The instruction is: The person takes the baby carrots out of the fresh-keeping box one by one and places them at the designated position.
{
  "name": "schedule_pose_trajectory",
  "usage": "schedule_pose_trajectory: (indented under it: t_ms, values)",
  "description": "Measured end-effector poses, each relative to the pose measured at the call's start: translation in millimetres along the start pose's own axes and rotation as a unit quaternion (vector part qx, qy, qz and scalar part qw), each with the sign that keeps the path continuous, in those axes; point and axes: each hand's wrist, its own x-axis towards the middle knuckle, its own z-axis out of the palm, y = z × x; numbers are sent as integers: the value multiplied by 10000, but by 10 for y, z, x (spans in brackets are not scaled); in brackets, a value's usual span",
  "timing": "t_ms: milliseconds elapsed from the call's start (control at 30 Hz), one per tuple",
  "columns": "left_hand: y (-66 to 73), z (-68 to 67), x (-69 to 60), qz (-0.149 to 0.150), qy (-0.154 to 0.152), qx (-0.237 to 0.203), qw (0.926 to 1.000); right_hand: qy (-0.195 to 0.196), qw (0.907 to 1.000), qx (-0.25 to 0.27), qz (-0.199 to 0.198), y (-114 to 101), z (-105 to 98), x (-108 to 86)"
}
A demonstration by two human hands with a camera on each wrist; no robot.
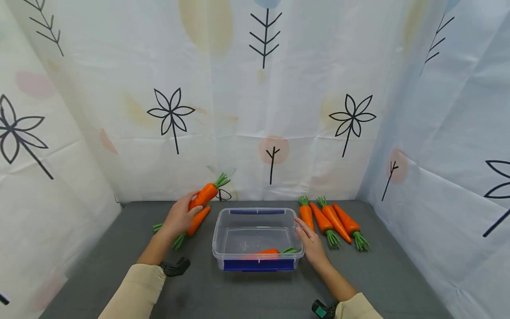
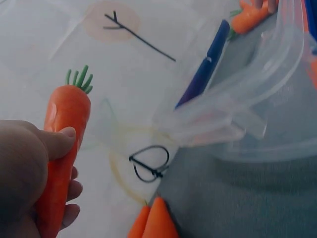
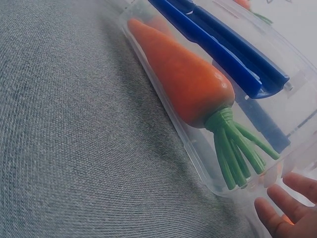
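My left hand (image 1: pixel 181 217) grips an orange carrot (image 1: pixel 205 195) with a green top, lifted above the table. The left wrist view shows the thumb lying across this carrot (image 2: pixel 68 116). Beneath that hand lies another carrot (image 1: pixel 199 220), and a further green top (image 1: pixel 157 227) pokes out, its body hidden by the hand. A clear plastic box (image 1: pixel 259 255) with blue clips stands in the middle, one carrot (image 3: pixel 183 74) lying inside along its near wall. At the box's right side is my right hand (image 1: pixel 312 246), its fingers extended and apparently touching the rim.
Several carrots (image 1: pixel 336 221) lie side by side on the grey table (image 1: pixel 255 297) to the right of the box, tops pointing in different directions. A printed white curtain (image 1: pixel 255 110) encloses the back and both sides.
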Motion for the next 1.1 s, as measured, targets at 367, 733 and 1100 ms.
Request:
schedule_pose_trajectory:
  t_ms: [367,733,1100]
  values:
    - [-532,47,-94,-332,526,254,9977,132,9998,-91,-148,31,20,11]
    - [-833,4,-204,-646,989,457,9919,14,9999,157,-13,31,2,7]
    - [-1138,-172,-206,-936,963,895,9869,-56,9999,142,18,25,10,0]
